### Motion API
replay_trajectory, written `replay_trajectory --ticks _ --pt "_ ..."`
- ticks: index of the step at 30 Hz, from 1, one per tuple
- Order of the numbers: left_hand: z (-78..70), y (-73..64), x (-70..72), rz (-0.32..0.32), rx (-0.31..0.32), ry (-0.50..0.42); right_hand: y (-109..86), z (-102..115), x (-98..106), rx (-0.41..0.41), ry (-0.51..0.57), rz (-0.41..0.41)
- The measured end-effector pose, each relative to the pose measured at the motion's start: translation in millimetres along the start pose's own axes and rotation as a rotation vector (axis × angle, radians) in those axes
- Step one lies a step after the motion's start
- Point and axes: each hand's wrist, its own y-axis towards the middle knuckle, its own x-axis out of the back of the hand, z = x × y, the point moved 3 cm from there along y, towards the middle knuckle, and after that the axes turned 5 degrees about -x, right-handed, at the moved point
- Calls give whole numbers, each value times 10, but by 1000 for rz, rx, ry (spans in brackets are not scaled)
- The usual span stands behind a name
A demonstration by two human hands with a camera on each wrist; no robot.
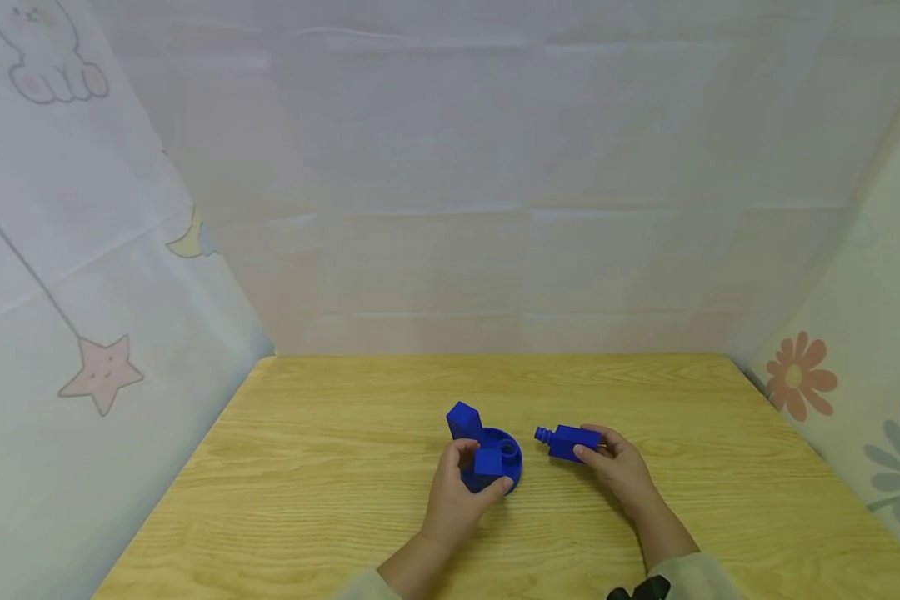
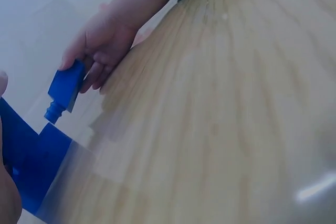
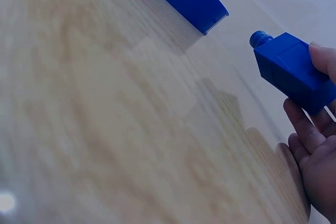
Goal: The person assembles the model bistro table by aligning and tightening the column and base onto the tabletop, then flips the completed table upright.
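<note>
A round blue tray with a raised rim [image 1: 520, 460] rests on the table, a small ring-shaped socket [image 1: 508, 450] showing inside it. At its back left stands a tilted blue square block [image 1: 462, 420]. My left hand [image 1: 453, 492] curls its fingers and thumb about another blue square block [image 1: 488, 462] at the tray's front. To the right of the tray, my right hand [image 1: 621, 468] pinches a blue rectangular piece with a ridged, threaded-looking neck [image 1: 572, 442]. That neck points left toward the tray, apart from it; the right wrist view shows the held piece [image 3: 294, 69] closely.
The wood-grain table [image 1: 307, 467] extends around both hands. A pale cloth wall [image 1: 495, 208] rises behind it, with printed side walls at left and right. A dark band [image 1: 640, 589] is on the right wrist.
</note>
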Motion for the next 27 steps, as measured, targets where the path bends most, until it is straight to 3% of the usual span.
replay_trajectory --ticks 7,12,19,27 --pt "5 4 -23 -50 -19 36 5 -1 -3 2 0 0" --pt "19 25 -14 -51 -54 31 -3 4 0 -8 -2 -3" --pt "89 89 59 -13 -72 -135 -1 0 0 -8 6 -7" --pt "176 166 199 -15 -79 -193 -2 -5 -2 -2 16 1"
